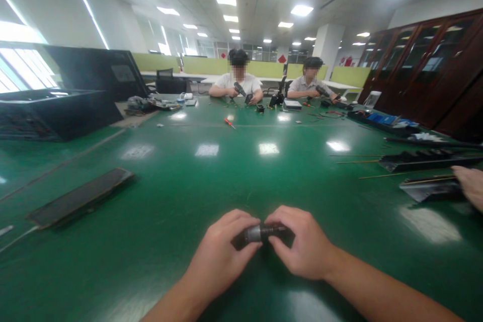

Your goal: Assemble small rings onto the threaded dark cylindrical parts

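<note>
Both my hands grip a short dark cylindrical object [253, 234] with a silvery band, held roughly level just over the green tabletop [181, 186]. It could be a small flashlight or a tool part; its exact kind I cannot make out. My left hand [222, 244] closes around its left end, thumb below and fingers above. Around the thinner, ridged right end, my right hand [304, 244] is closed in the same way. Fingers and palms hide both ends of the object.
On the left lie a long dark flat panel [83, 198] and a large black box [56, 113]. An orange screwdriver [229, 123] rests farther ahead. Black metal channels [430, 188] and another person's hand [471, 186] are at right. Two people sit across the table, handling drill-like tools.
</note>
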`<act>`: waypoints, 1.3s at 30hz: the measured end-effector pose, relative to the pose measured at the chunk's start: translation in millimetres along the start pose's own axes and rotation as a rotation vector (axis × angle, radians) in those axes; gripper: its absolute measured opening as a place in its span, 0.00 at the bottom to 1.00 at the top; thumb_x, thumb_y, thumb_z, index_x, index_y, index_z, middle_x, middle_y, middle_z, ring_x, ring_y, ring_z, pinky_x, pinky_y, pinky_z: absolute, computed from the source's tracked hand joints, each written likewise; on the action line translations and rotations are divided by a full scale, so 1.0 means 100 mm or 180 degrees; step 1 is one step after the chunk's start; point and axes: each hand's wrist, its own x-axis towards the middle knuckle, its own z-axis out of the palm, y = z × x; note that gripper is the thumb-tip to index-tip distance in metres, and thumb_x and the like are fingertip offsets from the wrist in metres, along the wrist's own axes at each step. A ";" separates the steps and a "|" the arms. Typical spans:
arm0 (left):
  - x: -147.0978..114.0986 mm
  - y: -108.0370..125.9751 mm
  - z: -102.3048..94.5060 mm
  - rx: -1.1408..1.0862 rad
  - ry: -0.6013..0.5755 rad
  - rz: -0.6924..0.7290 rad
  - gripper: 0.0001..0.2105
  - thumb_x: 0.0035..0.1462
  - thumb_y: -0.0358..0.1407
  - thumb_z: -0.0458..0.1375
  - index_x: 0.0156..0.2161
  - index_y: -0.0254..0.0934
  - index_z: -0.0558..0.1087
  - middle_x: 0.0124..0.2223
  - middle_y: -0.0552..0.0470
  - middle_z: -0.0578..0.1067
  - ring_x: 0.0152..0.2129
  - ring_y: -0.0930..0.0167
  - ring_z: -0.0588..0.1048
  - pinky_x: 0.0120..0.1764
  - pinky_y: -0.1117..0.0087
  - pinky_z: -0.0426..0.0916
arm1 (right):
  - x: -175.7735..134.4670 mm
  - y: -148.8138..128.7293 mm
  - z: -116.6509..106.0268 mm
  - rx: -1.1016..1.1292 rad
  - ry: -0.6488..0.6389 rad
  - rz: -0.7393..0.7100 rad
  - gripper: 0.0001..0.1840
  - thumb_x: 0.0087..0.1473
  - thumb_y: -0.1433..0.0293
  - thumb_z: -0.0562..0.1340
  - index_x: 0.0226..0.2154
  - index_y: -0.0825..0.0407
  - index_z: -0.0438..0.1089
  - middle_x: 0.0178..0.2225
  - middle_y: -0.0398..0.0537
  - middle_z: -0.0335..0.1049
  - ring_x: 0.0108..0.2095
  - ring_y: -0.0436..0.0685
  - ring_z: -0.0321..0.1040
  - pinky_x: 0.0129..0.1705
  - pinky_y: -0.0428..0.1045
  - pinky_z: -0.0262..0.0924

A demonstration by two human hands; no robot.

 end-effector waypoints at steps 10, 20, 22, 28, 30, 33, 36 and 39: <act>0.00 0.03 0.02 0.0093 0.0106 0.0170 0.12 0.54 0.27 0.66 0.43 0.43 0.79 0.39 0.54 0.79 0.36 0.72 0.78 0.39 0.73 0.73 | 0.00 0.02 0.02 0.0012 -0.0074 -0.0086 0.09 0.50 0.74 0.65 0.37 0.50 0.74 0.34 0.45 0.77 0.34 0.56 0.72 0.39 0.50 0.62; -0.02 0.03 0.04 0.0243 0.0326 0.0434 0.14 0.53 0.27 0.66 0.45 0.43 0.79 0.40 0.52 0.79 0.36 0.71 0.79 0.39 0.72 0.75 | 0.04 0.05 0.02 0.0060 -0.0027 -0.0167 0.02 0.52 0.72 0.64 0.31 0.51 0.74 0.27 0.44 0.74 0.28 0.53 0.67 0.33 0.49 0.56; -0.03 0.03 0.04 0.0267 0.0347 0.0455 0.14 0.53 0.27 0.66 0.45 0.43 0.79 0.40 0.52 0.79 0.36 0.71 0.79 0.39 0.72 0.76 | 0.04 0.05 0.01 0.0081 -0.0019 -0.0171 0.02 0.52 0.72 0.64 0.31 0.51 0.74 0.27 0.44 0.74 0.28 0.53 0.67 0.33 0.48 0.56; -0.03 0.04 0.06 0.0316 0.0358 0.0441 0.14 0.52 0.27 0.65 0.45 0.42 0.79 0.40 0.50 0.79 0.36 0.70 0.79 0.39 0.71 0.76 | 0.03 0.07 -0.01 0.0135 -0.0063 -0.0203 0.02 0.53 0.72 0.64 0.31 0.51 0.75 0.27 0.44 0.74 0.28 0.53 0.68 0.33 0.48 0.57; -0.03 0.04 0.06 0.0319 0.0371 0.0460 0.14 0.53 0.27 0.65 0.45 0.42 0.79 0.40 0.50 0.79 0.36 0.70 0.79 0.39 0.71 0.76 | 0.04 0.07 -0.01 0.0143 -0.0067 -0.0200 0.02 0.52 0.72 0.64 0.31 0.52 0.75 0.27 0.44 0.74 0.27 0.53 0.68 0.32 0.48 0.57; -0.03 0.04 0.05 0.0365 0.0400 0.0549 0.14 0.54 0.28 0.64 0.45 0.42 0.79 0.40 0.50 0.79 0.35 0.70 0.79 0.38 0.71 0.76 | 0.04 0.07 0.00 0.0191 -0.0074 -0.0140 0.02 0.52 0.71 0.65 0.30 0.51 0.75 0.26 0.44 0.74 0.27 0.53 0.68 0.32 0.48 0.57; -0.04 0.04 0.04 0.0438 0.0416 0.0616 0.13 0.55 0.28 0.63 0.45 0.42 0.79 0.40 0.50 0.79 0.35 0.70 0.78 0.38 0.71 0.76 | 0.04 0.07 0.00 0.0262 -0.0073 -0.0070 0.02 0.53 0.71 0.65 0.30 0.51 0.76 0.26 0.44 0.74 0.27 0.53 0.68 0.31 0.47 0.57; -0.04 0.03 0.04 0.0476 0.0393 0.0614 0.13 0.55 0.28 0.63 0.45 0.42 0.79 0.40 0.50 0.79 0.35 0.70 0.78 0.38 0.71 0.75 | 0.04 0.07 0.00 0.0293 -0.0066 -0.0065 0.02 0.53 0.71 0.66 0.30 0.52 0.76 0.26 0.44 0.74 0.26 0.52 0.68 0.31 0.47 0.57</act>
